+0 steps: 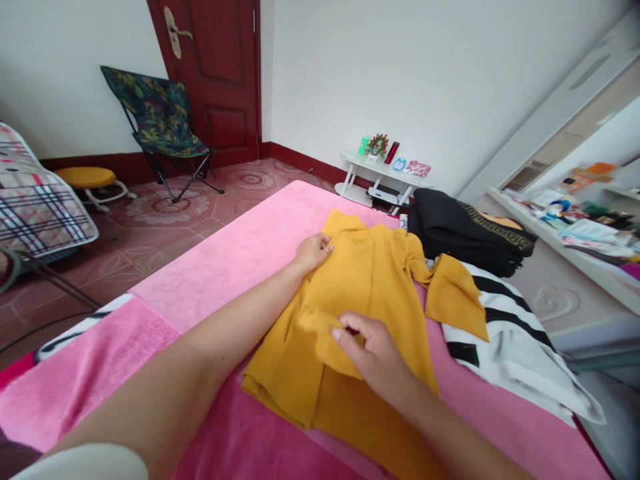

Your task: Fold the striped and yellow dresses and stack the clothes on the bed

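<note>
The yellow shirt lies in the middle of the frame on the pink bed. Its long side runs from the bottom up toward the top right. The left hand pinches its far edge. The right hand grips a fold with bent fingers. The shirt's lower part is cut off by the right arm.

- White walls with a dark red skirting board at their foot.
- A dark red panelled door with a brass handle, shut.
- Reddish patterned floor tiles.
- A folding camp chair with leaf-print fabric beside the door; a low yellow stool to its left.
- A small white 2-tier table against the far wall.
- Even daylight.
</note>
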A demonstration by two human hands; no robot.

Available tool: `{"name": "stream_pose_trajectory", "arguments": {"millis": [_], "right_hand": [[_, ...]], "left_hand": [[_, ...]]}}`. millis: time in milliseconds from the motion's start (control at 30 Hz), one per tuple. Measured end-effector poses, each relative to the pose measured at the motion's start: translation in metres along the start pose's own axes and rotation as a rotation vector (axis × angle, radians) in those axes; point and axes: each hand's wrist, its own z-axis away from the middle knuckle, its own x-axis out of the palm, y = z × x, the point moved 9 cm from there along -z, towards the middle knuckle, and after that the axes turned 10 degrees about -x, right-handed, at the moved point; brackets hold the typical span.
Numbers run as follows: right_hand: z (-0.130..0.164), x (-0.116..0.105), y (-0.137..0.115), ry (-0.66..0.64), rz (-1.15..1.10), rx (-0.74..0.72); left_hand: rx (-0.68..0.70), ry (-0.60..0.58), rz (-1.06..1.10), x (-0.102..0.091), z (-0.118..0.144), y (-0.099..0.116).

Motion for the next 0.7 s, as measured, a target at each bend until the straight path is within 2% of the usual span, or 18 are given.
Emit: {"name": "stream_pose_trajectory", "arguments": {"millis": [33,100,167,200,333,467,567,633,700], "right_hand": [[-0.005,-0.001,0.006,-0.014,-0.091,0.044],[-0.009,0.008,0.006,-0.153,-0.211,0.056],[-0.005,0.018,-0.004,-0.300,-0.234,0.012],[0.000,0.019,-0.010,-0.325,-0.223,-0.009],[0.030,0.005,-0.029,-0.244,-0.095,-0.131],[0.058,0.010,-0.026,-0.247,0.138,-0.221],[0.060,0.016,-0.013,-0.153,0.232,-0.230],[0.057,0.016,-0.010,-0.061,0.262,-0.253],[0.054,0.012,-0.014,0.033,0.247,-0.286]], "left_hand": [[0.030,-0.039,0.016,0.000,0.003,0.002],[0.080,-0.114,0.045,-0.004,0.014,0.006],[0.158,-0.209,0.056,-0.011,0.033,0.010],[0.225,-0.269,0.041,-0.015,0.048,0.013],[0.505,-0.457,-0.138,-0.036,0.124,0.019],[0.605,-0.544,-0.226,-0.053,0.190,0.020],[0.660,-0.582,-0.220,-0.053,0.218,0.028],[0.682,-0.598,-0.181,-0.051,0.227,0.035],[0.640,-0.632,-0.109,-0.049,0.227,0.039]]}}
